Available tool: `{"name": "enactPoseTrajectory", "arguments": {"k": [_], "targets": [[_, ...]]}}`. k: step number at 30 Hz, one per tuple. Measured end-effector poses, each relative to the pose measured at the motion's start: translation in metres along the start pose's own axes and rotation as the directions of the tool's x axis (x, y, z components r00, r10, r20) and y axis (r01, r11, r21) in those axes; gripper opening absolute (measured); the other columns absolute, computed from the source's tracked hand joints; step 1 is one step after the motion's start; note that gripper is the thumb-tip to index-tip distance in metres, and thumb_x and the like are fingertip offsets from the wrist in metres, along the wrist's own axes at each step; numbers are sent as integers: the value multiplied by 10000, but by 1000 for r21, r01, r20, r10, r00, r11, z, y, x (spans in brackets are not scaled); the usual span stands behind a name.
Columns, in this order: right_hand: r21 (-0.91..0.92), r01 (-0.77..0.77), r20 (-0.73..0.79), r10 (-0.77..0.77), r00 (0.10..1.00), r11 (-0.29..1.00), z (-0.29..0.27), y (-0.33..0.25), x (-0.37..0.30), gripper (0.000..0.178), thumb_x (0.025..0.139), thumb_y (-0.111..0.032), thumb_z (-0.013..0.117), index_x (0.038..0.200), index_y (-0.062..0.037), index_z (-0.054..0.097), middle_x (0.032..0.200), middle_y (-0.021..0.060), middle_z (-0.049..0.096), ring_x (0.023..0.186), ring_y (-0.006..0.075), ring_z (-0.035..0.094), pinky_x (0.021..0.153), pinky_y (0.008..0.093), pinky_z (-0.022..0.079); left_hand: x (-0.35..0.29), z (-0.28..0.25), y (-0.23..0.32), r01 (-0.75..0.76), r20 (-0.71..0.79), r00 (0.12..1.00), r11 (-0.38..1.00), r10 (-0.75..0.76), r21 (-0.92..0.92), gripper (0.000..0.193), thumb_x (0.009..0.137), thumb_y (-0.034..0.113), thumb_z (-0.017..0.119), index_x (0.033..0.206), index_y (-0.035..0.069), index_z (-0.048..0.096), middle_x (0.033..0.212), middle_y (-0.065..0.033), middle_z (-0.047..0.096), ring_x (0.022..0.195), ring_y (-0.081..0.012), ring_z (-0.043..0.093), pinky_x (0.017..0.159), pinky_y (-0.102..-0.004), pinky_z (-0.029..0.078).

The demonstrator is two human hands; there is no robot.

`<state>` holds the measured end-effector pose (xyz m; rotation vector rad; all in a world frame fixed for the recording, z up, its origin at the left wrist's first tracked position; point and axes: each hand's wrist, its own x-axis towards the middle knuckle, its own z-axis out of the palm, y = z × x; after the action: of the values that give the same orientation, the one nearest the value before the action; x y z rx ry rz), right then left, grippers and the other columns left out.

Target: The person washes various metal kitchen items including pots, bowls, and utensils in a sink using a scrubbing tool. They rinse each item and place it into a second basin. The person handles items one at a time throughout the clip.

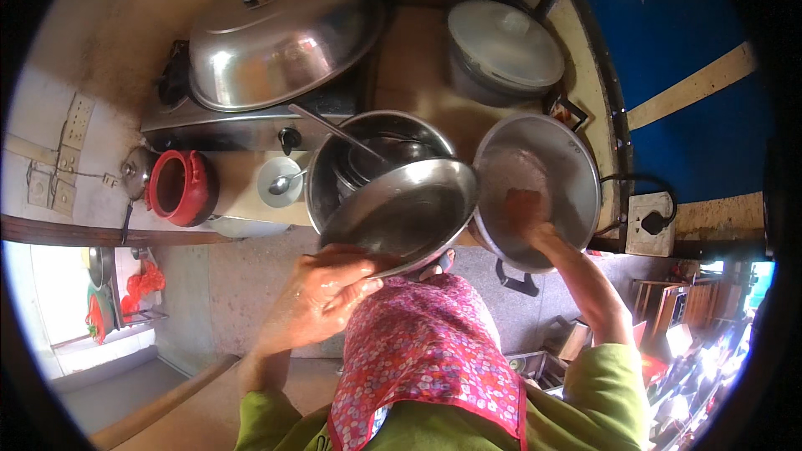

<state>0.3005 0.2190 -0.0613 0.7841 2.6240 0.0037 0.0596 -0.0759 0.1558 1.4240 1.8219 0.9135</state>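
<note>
My left hand (330,288) grips the near rim of a shiny metal basin (409,209), its thumb along the edge. The basin is tilted over a wider steel pot (316,188), which holds more metal vessels and a utensil with a long metal handle (334,129). To the right, my right hand (528,215) reaches down into a deep grey pot (579,175) with cloudy liquid at the bottom. A reddish patch shows around that hand; its fingers are blurred and hidden, so I cannot make out anything held.
A big domed lid (284,42) covers the stove at the back left. Behind the grey pot stands a lidded pot (505,42). A red clay pot (182,188) and a white bowl with a spoon (280,181) are at the left, and a power socket (650,224) at the right.
</note>
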Motion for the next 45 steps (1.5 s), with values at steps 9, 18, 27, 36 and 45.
{"name": "enactPoseTrajectory", "arguments": {"k": [9,18,27,36,45], "targets": [[634,-168,-345,470,812,755,-110,-11,-33,154,818,-86,654,927,19,623,861,235,655,823,367,661,714,430,503,-17,-51,-24,-416,208,901,896,382,155,198,746,28,678,943,49,681,1056,-79,699,1014,-213,659,982,-434,439],[466,529,-709,-59,703,709,-123,-129,47,173,901,-151,556,994,-46,656,894,162,664,792,314,661,701,399,536,-42,-75,-18,-332,-88,934,933,346,138,186,780,84,674,951,14,670,939,-132,701,822,-280,677,916,-437,486],[361,436,-392,-290,873,824,-127,-110,21,231,838,-80,529,1019,-19,659,1047,142,637,982,309,626,838,395,515,-12,-20,-56,-209,-141,941,-201,-308,-957,152,948,55,555,1080,36,627,1001,-48,680,909,-157,627,894,-376,476],[513,-126,-161,240,957,849,-101,7,-61,202,865,-144,550,967,-3,653,945,186,664,960,352,627,839,414,507,42,47,-110,-188,-19,881,-312,-473,-931,253,932,50,568,1183,19,572,1202,-101,623,1166,-223,552,1047,-473,414],[-90,356,-54,-361,931,930,42,20,-33,383,871,-193,497,1231,-72,543,1321,159,484,1295,311,422,1042,494,337,54,73,-24,174,-845,534,981,-22,85,604,880,194,675,1377,-11,400,1410,-150,411,1296,-262,396,1069,-449,320]]}}
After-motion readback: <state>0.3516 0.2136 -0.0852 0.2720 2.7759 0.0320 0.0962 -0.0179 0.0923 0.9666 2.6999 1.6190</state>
